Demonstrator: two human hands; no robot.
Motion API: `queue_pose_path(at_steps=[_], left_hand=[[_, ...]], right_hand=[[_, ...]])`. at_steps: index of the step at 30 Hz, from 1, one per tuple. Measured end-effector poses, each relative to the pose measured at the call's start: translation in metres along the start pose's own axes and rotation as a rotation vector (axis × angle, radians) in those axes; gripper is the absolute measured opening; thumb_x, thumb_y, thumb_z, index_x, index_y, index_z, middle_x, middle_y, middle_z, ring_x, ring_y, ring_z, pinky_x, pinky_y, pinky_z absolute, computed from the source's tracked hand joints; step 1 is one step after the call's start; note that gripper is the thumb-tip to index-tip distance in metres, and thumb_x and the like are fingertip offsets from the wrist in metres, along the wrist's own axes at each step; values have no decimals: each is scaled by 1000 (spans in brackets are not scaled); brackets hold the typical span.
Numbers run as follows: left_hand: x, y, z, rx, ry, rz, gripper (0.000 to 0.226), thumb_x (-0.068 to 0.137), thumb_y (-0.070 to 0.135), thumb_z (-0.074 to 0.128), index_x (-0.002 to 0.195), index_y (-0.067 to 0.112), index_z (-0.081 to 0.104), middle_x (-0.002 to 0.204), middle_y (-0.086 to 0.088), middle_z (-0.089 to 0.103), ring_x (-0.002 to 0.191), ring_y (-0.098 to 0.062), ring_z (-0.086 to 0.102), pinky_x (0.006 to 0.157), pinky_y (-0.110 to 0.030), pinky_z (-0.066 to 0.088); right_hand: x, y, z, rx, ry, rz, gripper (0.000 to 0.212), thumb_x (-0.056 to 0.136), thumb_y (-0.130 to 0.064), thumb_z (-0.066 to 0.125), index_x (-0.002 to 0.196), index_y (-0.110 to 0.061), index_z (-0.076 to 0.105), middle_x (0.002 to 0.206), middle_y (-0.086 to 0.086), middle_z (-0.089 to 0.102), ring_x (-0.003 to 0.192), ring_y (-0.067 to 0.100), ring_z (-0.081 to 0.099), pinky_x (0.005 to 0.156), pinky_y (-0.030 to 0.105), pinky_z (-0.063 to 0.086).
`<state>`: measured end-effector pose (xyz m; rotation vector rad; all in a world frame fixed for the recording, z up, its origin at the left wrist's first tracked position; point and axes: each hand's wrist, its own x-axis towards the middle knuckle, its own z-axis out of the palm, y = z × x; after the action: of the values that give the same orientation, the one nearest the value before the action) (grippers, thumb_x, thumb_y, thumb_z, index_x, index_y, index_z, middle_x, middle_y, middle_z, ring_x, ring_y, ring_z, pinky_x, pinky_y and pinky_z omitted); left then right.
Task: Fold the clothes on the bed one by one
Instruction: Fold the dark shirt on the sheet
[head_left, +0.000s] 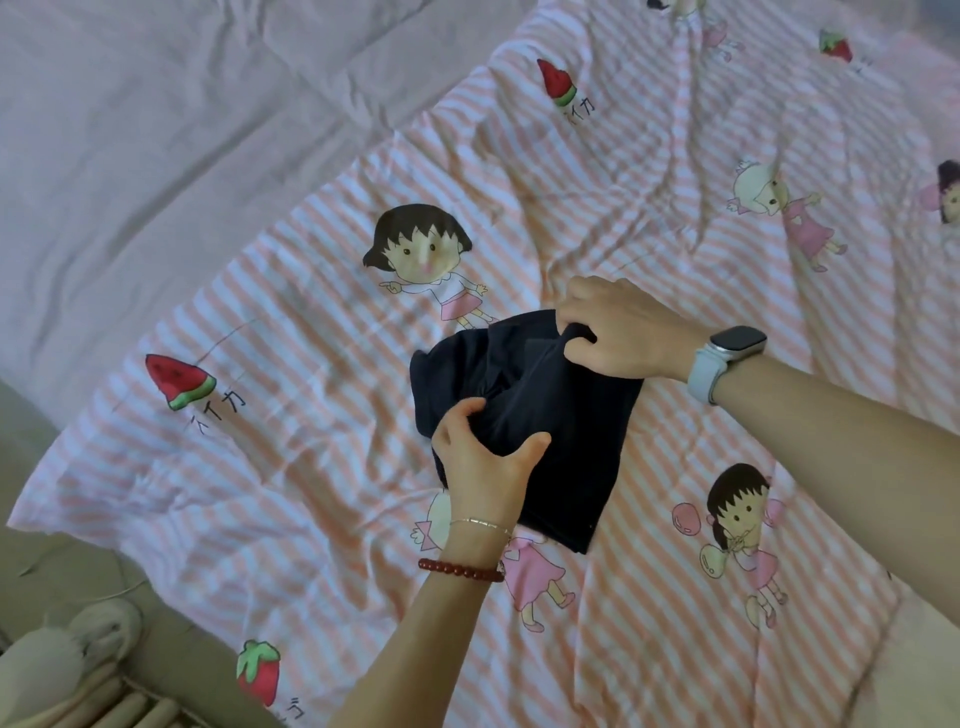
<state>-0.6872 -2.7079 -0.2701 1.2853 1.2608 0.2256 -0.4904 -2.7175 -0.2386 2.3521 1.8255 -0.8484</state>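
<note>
A dark navy garment (566, 431) lies folded into a compact block in the middle of the bed, on a pink-and-white striped quilt (322, 395) with cartoon prints. My left hand (483, 457) grips the garment's near left part, fingers and thumb curled round a bunched fold. My right hand (618, 327), with a watch on the wrist, pinches the garment's far edge and holds a bit of cloth pulled up. The cloth stretches between both hands.
A plain pale pink sheet (156, 130) covers the bed's far left part. The quilt's edge runs along the lower left, where the floor shows with pale slippers (88, 644). No other clothes are in view.
</note>
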Motion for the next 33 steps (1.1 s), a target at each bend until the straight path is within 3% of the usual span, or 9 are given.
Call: queue_pose_path(at_steps=[4, 6, 8, 11, 16, 22, 25, 28, 33], left_hand=[[2, -3, 1, 209, -144, -30, 27, 86, 33, 62, 100, 10, 65, 123, 7, 43, 111, -9, 42, 91, -19, 36], [2, -5, -3, 144, -155, -21, 26, 87, 34, 59, 67, 18, 58, 84, 7, 53, 81, -12, 50, 73, -30, 43], [4, -10, -11, 106, -143, -29, 30, 89, 34, 56, 63, 20, 49, 60, 8, 46, 58, -9, 44, 59, -28, 36], [5, -18, -21, 308, -82, -12, 31, 91, 40, 52, 115, 22, 54, 96, 9, 61, 88, -9, 56, 72, -25, 43], [25, -28, -42, 271, 193, -39, 48, 87, 38, 57, 125, 10, 49, 122, -3, 55, 108, -17, 51, 90, -31, 42], [64, -20, -45, 180, 54, -267, 41, 84, 39, 63, 101, 1, 62, 89, -11, 65, 90, -26, 61, 72, -31, 48], [76, -8, -39, 45, -21, -293, 20, 82, 25, 68, 76, 9, 58, 68, -2, 59, 69, -20, 58, 56, -22, 46], [79, -5, -31, 58, 24, -259, 16, 83, 18, 66, 88, 5, 58, 76, -3, 58, 72, -19, 56, 64, -27, 46], [67, -14, -28, 207, -27, -18, 12, 91, 19, 54, 95, 14, 44, 75, 8, 48, 65, -5, 47, 54, -18, 35]], right_hand=[[-2, -1, -3, -8, 16, -28, 14, 83, -18, 47, 69, -16, 45, 91, -5, 45, 81, 17, 36, 76, 28, 20], [4, -5, -4, -10, 19, -41, 17, 82, -18, 49, 66, -19, 44, 73, -7, 43, 75, 15, 35, 77, 29, 22], [15, -13, -3, 20, 39, -33, 9, 82, -21, 50, 73, -23, 49, 69, -13, 42, 77, 13, 36, 85, 30, 24], [34, -27, 6, -84, -3, 0, 28, 86, -21, 47, 112, -22, 56, 101, -4, 57, 103, 17, 43, 102, 37, 19], [40, -44, 28, -218, 3, -132, 51, 84, -8, 43, 132, -24, 47, 143, -4, 36, 138, 15, 18, 111, 53, -4], [22, -48, 50, -158, 0, -212, 47, 91, -10, 38, 136, -21, 44, 142, -6, 42, 140, 12, 20, 115, 41, -7], [23, -45, 48, 19, 135, -92, 41, 93, -9, 37, 132, -17, 49, 130, -1, 54, 126, 16, 41, 112, 30, 10], [38, -49, 41, 106, 180, -61, 37, 94, -10, 38, 127, -19, 53, 123, -4, 58, 117, 17, 44, 96, 28, 27], [77, -66, 32, 329, -155, 38, 51, 91, -7, 38, 139, -25, 40, 138, 1, 46, 133, 16, 29, 106, 32, 31]])
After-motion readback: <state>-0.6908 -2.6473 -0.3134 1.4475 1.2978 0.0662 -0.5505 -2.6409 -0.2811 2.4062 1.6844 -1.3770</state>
